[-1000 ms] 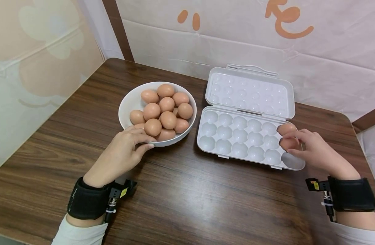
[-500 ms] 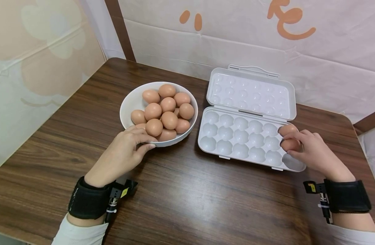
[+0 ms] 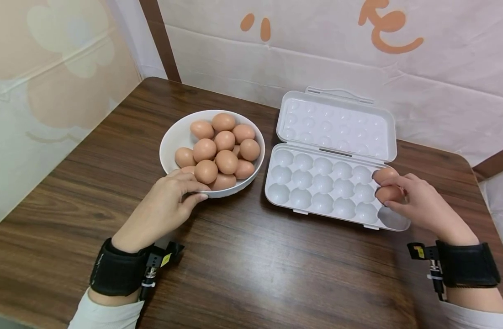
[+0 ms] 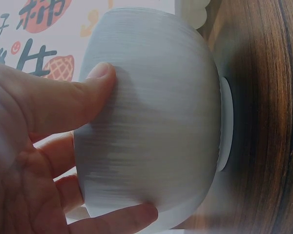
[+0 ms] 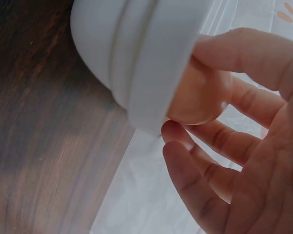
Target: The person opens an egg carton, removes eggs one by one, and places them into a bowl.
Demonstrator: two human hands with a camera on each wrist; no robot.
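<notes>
A dark brown wooden bench (image 3: 251,274) with a strong grain and rounded corners filled most of the space in front of me. Behind it hung a pale, creased sheet (image 3: 440,77) as a back wall, printed with orange brush-like marks (image 3: 389,27) along the top. To the left stood another pale panel (image 3: 50,91), faintly patterned with large beige flower shapes. Where the two met in the corner, a narrow brown post (image 3: 158,41) showed between them, and a similar brown strip (image 3: 495,162) peeked out low on the right. The light was soft and even, throwing only faint shadows on the wood.
</notes>
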